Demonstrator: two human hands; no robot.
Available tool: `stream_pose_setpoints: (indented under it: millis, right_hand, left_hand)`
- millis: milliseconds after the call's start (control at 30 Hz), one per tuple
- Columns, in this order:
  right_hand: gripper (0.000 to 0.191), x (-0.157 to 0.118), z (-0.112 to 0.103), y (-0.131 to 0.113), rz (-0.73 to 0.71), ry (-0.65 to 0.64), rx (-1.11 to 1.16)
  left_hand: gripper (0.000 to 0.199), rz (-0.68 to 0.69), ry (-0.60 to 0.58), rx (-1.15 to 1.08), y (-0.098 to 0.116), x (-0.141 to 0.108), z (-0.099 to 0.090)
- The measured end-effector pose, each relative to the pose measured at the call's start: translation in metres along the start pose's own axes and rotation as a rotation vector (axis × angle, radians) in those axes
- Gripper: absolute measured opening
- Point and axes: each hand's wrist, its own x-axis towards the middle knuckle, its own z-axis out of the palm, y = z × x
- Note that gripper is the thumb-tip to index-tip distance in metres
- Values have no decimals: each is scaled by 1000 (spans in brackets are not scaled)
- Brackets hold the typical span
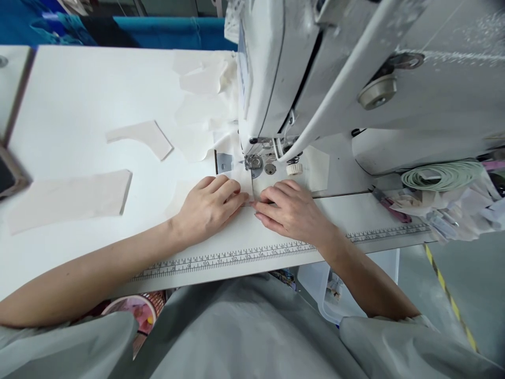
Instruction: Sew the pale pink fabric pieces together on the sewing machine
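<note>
My left hand (213,208) lies on the sewing table, its thumb and fingers closed on the near edge of a white fabric piece (245,181). My right hand (292,210) pinches the same edge from the other side, and the fingertips of both hands almost meet. From there the fabric runs back to the presser foot (253,162) of a white sewing machine (262,68). Whether the needle is in the cloth is too small to tell. Part of the fabric is hidden under my left hand.
Two cut pieces, a curved one (144,134) and a longer one (74,200), lie to the left. More pale fabric (205,84) is behind. At right are snips (390,205), a coiled green cord (440,175) and scraps. A printed ruler (221,259) follows the front edge.
</note>
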Motion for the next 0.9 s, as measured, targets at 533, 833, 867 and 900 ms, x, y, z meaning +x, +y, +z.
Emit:
stream_pose_setpoints:
  millis: [533,833,867,900]
  right_hand:
    - [20,-3,0,1,13,-30,70]
    - [20,-2,-1,2,7,-34,68]
    - [21,-2,-1,2,7,-37,66]
    - [21,-2,-1,2,8,-40,64]
  left_hand:
    - [8,82,50,21,4,1,-2]
    - [13,75,9,-10,3,-1,-1]
    - [13,72,-1,-12,3,-1,-1]
    - [14,68,-11,-15,3,-1,-1]
